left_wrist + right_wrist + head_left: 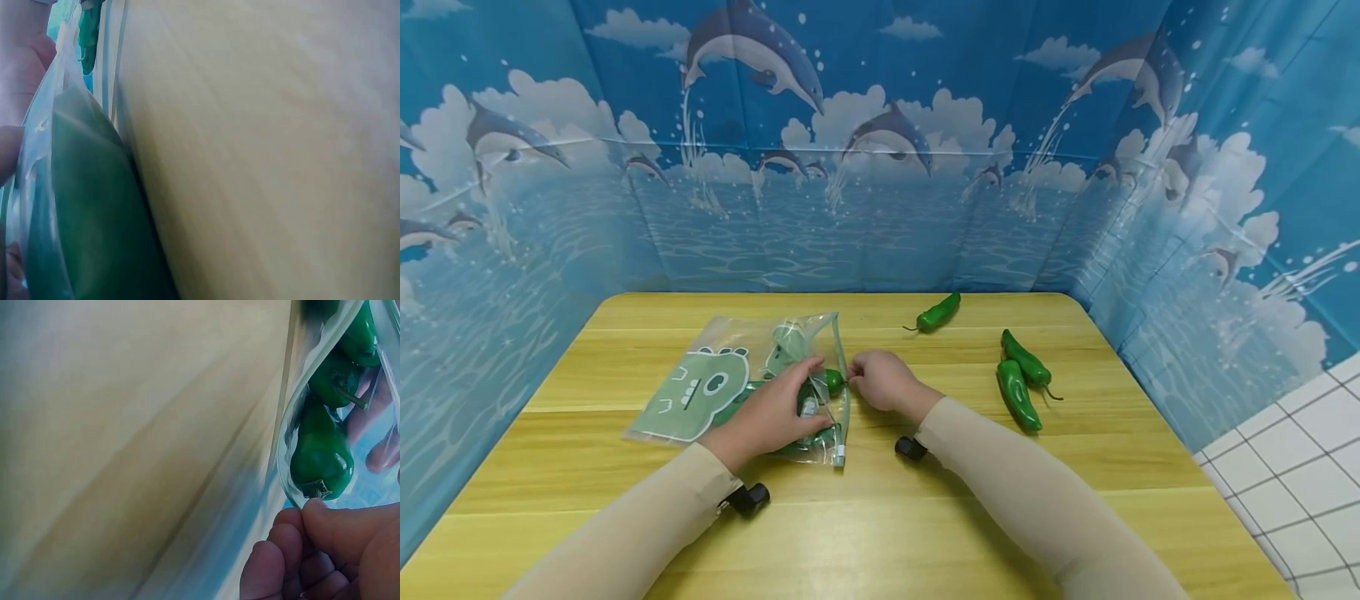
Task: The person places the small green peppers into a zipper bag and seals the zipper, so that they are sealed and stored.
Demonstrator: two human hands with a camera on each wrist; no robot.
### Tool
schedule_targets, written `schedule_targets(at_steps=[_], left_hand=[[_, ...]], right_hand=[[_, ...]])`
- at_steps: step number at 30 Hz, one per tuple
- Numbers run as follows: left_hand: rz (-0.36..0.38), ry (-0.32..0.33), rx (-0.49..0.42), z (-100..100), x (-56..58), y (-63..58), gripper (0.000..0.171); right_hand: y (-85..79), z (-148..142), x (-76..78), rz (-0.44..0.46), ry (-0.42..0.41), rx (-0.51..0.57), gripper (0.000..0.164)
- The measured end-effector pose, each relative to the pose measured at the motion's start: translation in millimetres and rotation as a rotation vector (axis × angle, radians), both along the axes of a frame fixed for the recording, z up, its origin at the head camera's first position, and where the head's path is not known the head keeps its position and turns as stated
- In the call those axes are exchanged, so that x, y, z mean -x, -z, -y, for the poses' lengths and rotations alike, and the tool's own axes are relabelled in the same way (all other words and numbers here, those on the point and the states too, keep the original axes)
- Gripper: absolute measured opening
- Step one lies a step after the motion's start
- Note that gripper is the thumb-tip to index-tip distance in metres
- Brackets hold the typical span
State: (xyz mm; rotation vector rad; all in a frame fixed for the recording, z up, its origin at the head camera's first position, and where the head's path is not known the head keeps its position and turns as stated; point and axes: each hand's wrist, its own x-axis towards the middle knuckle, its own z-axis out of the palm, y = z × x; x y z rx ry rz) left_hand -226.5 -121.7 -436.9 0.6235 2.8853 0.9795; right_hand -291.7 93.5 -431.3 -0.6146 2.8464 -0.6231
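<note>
Beige-sleeved right hand (883, 382): grip nearly closed, thumb and finger pinching pepper stem (316, 490)
Left hand (775, 412): grip spread, touching clear zip bag (718, 392)
Green pepper (322, 450): glossy, plump, body inside bag, stem at mouth
Bag contents: more green peppers
Loose green peppers (1017, 396): three on bench (820, 533)

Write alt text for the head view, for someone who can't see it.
A person's right hand pinches the stem end of a green pepper at the mouth of a clear, cartoon-printed bag; the left hand rests on the bag. Three loose peppers lie farther right on the wood-grain table, before a dolphin-print curtain.
</note>
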Motion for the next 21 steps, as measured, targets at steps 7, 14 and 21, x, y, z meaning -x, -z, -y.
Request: schedule_targets(at_steps=[7,14,21], left_hand=[[-0.001,0.004,-0.004,0.6,1.1,0.2,0.094],[0.005,0.010,-0.003,0.7,2.4,-0.8,0.094],[0.000,0.010,-0.010,1.5,2.1,-2.4,0.093]], right_hand=[[2.2,5.3,3.9,-0.025,-0.021,-0.019,0.013],[1.4,10.0,3.1,-0.024,-0.026,-0.023,0.014],[1.9,12.2,2.1,-0.029,-0.055,0.014,0.014]])
